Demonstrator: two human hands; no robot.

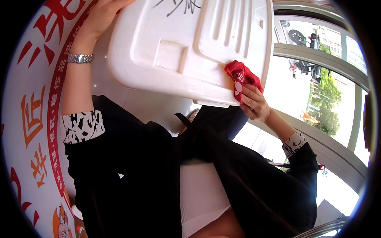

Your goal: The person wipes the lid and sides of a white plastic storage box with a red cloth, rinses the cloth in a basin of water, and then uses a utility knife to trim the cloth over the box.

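A white plastic storage box (140, 65) with moulded ribs, a square recess and black handwriting fills the upper middle of the view. My left hand (107, 13) grips it by the upper left edge; the fingertips run out of the frame. At the lower right corner of the box, my right hand (256, 103) presses a bunched red cloth (244, 76) with a pale print against the white surface. Fingers and thumb are closed around the lower part of this cloth. A small rim tab (211, 104) juts from the box's near side.
A large banner (38, 74) with red and orange writing stands close on my left. Glass in a metal frame (321, 53) runs along the right, with vehicles and greenery outside. Below the box lie pale floor tiles (135, 102) and a shoe (192, 116).
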